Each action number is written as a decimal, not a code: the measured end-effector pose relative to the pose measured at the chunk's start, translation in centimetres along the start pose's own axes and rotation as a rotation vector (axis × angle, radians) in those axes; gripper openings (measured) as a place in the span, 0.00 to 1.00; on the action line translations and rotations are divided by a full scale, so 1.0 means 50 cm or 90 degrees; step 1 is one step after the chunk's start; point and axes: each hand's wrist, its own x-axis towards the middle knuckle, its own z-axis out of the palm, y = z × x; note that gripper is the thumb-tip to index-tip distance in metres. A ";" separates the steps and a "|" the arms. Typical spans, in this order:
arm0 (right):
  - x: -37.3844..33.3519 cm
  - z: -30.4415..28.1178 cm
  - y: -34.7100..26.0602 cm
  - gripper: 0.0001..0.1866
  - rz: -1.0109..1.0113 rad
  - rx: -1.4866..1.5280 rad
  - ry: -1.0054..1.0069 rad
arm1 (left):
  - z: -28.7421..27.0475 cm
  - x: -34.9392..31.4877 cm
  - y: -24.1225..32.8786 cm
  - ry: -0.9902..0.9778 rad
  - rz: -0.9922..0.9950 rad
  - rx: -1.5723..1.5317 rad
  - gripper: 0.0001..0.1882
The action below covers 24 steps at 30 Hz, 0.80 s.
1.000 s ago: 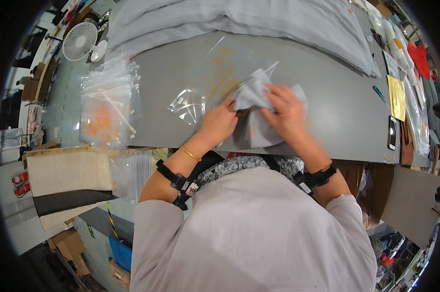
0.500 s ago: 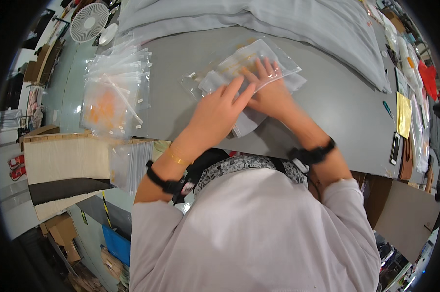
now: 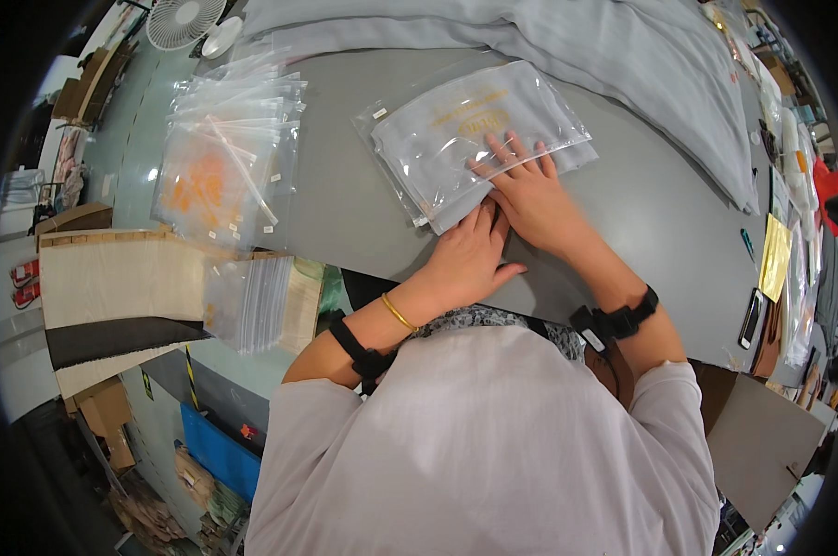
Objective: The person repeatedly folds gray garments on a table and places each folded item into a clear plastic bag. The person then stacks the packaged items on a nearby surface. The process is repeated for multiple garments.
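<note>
- My right hand [image 3: 530, 199] lies flat and open, fingers spread, pressing the clear bag [image 3: 479, 139] holding folded grey cloth; nothing gripped.
- My left hand [image 3: 470, 255], also flat, touches the bag's near edge just beside the right.
- I'd judge it best to sweep the palms outward from here, pushing air toward the bag's mouth, keeping the cloth square.
- The stack of empty bags [image 3: 229, 157] sits well left of my left hand.

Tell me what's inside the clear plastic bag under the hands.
The clear plastic zip bag holds a folded light grey cloth. The right hand and left hand press flat on its near end, hiding that part.
</note>
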 end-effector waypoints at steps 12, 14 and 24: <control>0.006 0.025 0.048 0.29 -0.186 0.027 -0.032 | -0.046 -0.031 -0.027 0.016 0.175 -0.005 0.37; 0.002 0.022 0.052 0.31 -0.211 0.030 -0.015 | -0.088 -0.043 -0.046 -0.037 0.225 -0.092 0.28; 0.046 0.037 0.005 0.39 -0.209 -0.029 0.033 | -0.190 -0.052 -0.240 -0.022 0.187 -0.115 0.20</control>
